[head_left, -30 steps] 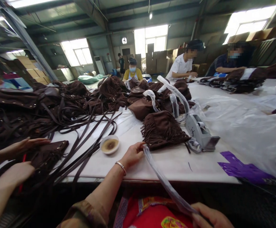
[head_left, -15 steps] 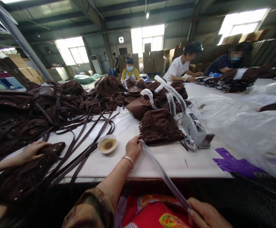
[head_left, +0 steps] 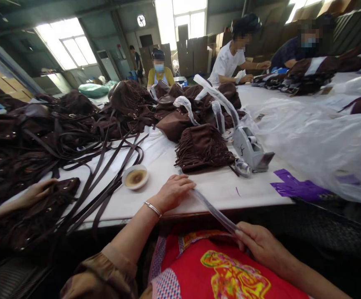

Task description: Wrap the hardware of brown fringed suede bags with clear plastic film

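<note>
Bowl (head_left: 135,177) near table (head_left: 255,189) front edge; left hand (head_left: 174,192) palm-down over plastic strip (head_left: 213,209), grip can't tell; strip slants past edge to right hand (head_left: 257,241), grasping its lower end; bare tabletop before tape dispenser (head_left: 251,150), handwritten mark unreadable; purple plastic (head_left: 298,186), lettering illegible.

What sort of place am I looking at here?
Probably a bag workshop or packing floor: heaped brown bags on a long white table, a grey tape dispenser near its front edge, and cardboard boxes stacked behind.
</note>
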{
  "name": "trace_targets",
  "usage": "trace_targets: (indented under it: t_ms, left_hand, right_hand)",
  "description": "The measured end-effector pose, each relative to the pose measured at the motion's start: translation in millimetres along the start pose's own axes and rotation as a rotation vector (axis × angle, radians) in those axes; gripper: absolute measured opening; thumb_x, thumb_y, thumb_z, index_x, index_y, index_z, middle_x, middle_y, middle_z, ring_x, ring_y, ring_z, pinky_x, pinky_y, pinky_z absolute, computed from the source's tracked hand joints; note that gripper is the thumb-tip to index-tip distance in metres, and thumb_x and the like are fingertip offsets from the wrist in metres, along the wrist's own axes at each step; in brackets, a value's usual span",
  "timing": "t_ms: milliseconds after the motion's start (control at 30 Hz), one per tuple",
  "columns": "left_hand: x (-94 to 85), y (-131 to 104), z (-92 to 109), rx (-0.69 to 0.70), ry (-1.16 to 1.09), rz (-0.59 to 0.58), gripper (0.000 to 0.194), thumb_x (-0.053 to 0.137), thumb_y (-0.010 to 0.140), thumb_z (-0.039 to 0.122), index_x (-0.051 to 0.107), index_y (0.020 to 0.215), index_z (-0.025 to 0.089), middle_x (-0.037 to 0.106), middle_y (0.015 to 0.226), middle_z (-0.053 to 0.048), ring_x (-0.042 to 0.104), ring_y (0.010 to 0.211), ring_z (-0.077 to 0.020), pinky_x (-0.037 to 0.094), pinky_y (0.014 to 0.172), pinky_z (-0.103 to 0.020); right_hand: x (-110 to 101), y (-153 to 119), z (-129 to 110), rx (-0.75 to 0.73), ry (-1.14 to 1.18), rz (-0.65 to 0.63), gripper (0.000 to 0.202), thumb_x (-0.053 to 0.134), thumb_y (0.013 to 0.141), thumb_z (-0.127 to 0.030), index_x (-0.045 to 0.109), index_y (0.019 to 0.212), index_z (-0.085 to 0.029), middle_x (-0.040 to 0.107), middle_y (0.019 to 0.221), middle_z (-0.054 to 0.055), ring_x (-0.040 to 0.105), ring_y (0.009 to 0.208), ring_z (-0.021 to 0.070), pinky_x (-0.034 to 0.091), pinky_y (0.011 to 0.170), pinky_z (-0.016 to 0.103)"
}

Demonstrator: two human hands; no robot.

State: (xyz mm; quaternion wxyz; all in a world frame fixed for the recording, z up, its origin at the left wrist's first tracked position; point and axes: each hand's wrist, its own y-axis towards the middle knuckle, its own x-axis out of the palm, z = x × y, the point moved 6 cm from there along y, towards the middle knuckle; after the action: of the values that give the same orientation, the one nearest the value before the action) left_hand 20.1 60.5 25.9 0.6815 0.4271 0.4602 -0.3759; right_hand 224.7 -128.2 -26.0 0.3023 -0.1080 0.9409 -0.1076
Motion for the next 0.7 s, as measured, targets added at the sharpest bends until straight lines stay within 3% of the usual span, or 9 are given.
trace_targets:
  t_ms: [100,200,300,467,700]
  left_hand:
    - [10.5,7,-16,-0.036,0.084,-0.120,0.026,0.044,0.093,0.015,0.068,0.103,0.018,0.067,0.095,-0.008,0.058,0.093,-0.0193,0.046,0.088,-0.033]
    - [11.3,14,-29,-0.068,0.134,-0.185,0.026,0.043,0.091,0.013,0.068,0.087,0.017,0.062,0.087,-0.005,0.055,0.084,-0.0180,0.045,0.078,-0.029]
    - [3.7,16,-27,-0.096,0.141,-0.196,0.023,0.045,0.089,0.012,0.068,0.089,0.018,0.062,0.090,-0.005,0.055,0.087,-0.0187,0.044,0.081,-0.030]
    - [-4.1,11,-22,-0.116,0.127,-0.142,0.029,0.055,0.085,0.013,0.064,0.112,0.021,0.062,0.112,-0.009,0.054,0.107,-0.0226,0.041,0.097,-0.037]
    - [3.1,11,-58,-0.118,0.137,-0.165,0.029,0.044,0.088,0.007,0.067,0.100,0.019,0.064,0.098,-0.006,0.056,0.098,-0.0192,0.046,0.087,-0.029]
  right_hand:
    - [-3,4,-3,0.008,-0.006,0.000,0.042,0.034,0.099,-0.044,0.055,0.071,-0.021,0.061,0.069,-0.001,0.058,0.066,0.0149,0.041,0.067,0.028]
    - [-11,10,-6,0.036,-0.012,0.023,0.043,0.036,0.099,-0.045,0.055,0.069,-0.021,0.061,0.068,-0.001,0.059,0.067,0.0155,0.042,0.068,0.028]
    - [-17,17,-11,0.039,-0.020,0.050,0.042,0.037,0.098,-0.043,0.055,0.067,-0.021,0.061,0.065,-0.001,0.059,0.066,0.0157,0.042,0.067,0.028]
    - [-20,24,-14,0.033,-0.020,0.069,0.040,0.037,0.097,-0.041,0.055,0.067,-0.021,0.061,0.063,-0.001,0.058,0.063,0.0155,0.041,0.064,0.027]
    - [-20,28,-17,0.023,-0.048,0.053,0.040,0.038,0.097,-0.039,0.056,0.067,-0.021,0.062,0.062,-0.001,0.059,0.064,0.0154,0.041,0.065,0.026]
